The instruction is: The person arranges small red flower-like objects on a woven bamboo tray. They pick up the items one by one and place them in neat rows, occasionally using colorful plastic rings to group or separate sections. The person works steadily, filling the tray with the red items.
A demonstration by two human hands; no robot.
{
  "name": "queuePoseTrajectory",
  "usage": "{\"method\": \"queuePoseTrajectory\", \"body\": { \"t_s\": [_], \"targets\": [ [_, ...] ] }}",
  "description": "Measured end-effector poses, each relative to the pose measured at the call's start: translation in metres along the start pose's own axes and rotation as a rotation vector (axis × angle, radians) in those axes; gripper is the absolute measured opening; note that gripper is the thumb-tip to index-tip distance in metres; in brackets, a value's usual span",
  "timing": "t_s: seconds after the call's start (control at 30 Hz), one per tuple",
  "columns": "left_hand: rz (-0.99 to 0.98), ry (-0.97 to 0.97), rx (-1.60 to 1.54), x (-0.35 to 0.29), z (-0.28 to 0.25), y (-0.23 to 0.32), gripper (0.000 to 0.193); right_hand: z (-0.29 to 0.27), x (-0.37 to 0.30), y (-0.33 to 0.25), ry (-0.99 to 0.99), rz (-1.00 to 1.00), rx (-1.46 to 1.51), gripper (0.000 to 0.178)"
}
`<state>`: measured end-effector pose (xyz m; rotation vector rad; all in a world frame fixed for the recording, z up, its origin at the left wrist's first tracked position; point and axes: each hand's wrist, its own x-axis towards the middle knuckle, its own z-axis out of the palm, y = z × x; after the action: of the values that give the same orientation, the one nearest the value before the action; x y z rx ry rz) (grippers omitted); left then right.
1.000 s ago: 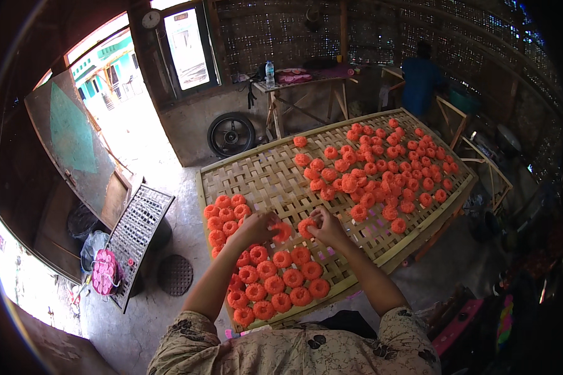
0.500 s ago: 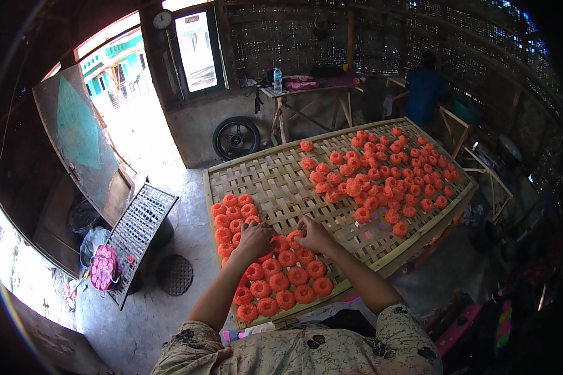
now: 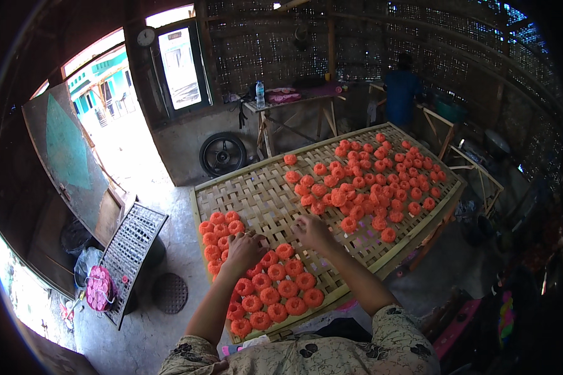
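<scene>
Orange ring-shaped pieces with a rough, crumbly surface lie on a woven bamboo tray (image 3: 250, 198). A near-left group (image 3: 288, 288) sits in close rows, while a looser heap (image 3: 363, 194) covers the far right. My left hand (image 3: 245, 251) is over the rows, its fingers stretched toward the right and slightly apart; the pieces beneath it are partly hidden. Just beyond the rows, my right hand (image 3: 313, 232) hovers above bare slats with loosely bent fingers and thumb apart. I see nothing in it.
A slatted rack (image 3: 131, 250) with a pink bundle (image 3: 99, 289) stands on the left. At the back are a wheel (image 3: 223, 154), a small table (image 3: 288, 103) with a bottle (image 3: 259, 93), and a person in blue (image 3: 400, 94). An open door (image 3: 65, 147) is at far left.
My right hand has left the rows of orange pieces and moved away to the right. My left hand stays over the rows. The whole view has shifted slightly.
</scene>
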<state>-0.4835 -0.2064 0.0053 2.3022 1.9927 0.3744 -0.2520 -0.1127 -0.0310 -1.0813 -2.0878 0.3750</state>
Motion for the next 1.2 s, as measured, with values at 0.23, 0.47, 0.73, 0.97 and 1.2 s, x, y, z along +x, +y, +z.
{"method": "queuePoseTrajectory", "body": {
  "t_s": [0.23, 0.47, 0.73, 0.97, 1.2],
  "targets": [
    [0.046, 0.067, -0.225, 0.079, 0.006, 0.007, 0.030, -0.006, 0.046, 0.074, 0.154, 0.097, -0.498, 0.040],
    [0.120, 0.110, -0.143, 0.158, 0.054, 0.033, 0.034, 0.001, 0.035, 0.074, 0.133, 0.036, -0.621, 0.036],
    [0.162, 0.173, 0.006, 0.198, 0.076, 0.068, 0.039, -0.027, 0.039, 0.096, 0.392, 0.178, -0.033, 0.024],
    [0.156, 0.157, -0.232, 0.197, 0.074, 0.054, 0.035, -0.048, 0.054, 0.080, 0.369, 0.582, 1.105, 0.026],
    [0.188, 0.126, -0.280, 0.122, 0.031, -0.014, 0.032, 0.002, 0.039, 0.083, -0.156, 0.542, 1.165, 0.056]
  ]
}}
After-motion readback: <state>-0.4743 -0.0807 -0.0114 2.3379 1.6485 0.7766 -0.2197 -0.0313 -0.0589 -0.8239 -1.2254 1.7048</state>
